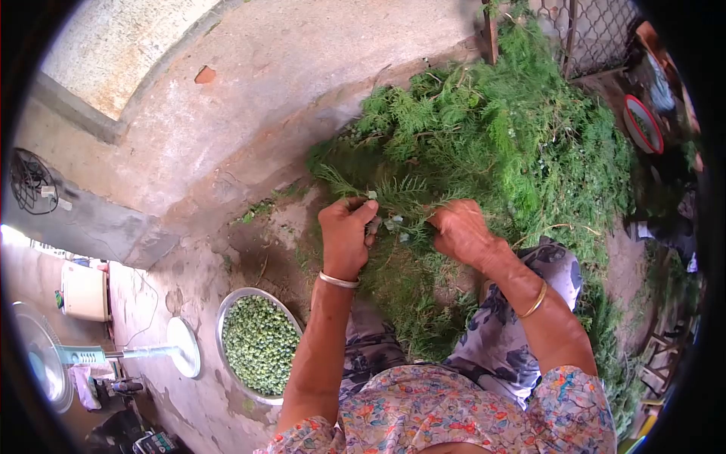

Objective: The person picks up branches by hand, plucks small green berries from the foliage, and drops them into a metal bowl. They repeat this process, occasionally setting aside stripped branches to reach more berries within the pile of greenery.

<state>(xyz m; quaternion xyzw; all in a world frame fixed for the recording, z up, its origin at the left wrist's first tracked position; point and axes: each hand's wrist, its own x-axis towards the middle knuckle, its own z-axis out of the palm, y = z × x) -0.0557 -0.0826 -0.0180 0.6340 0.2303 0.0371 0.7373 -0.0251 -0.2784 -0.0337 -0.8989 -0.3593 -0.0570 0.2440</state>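
My left hand (348,233) is closed, with thumb and fingers pinched around one end of a feathery green conifer sprig (401,195). A few pale blue-green cones (394,222) show on the sprig between the hands. On the other side, my right hand (463,229) has its fingers curled round the sprig's stem, partly hidden by the leaves. Beyond both hands lies a big heap of cut conifer branches (484,144). A metal bowl (220,325) full of small green cones (261,344) stands on the ground by my left forearm.
To the left, a standing fan with a round pale base (183,346) lies across the view near a cream box (85,291). A concrete wall (249,98) runs behind. At the right are a red-rimmed basin (630,113) and dark clutter. Wire mesh (601,34) closes the back right.
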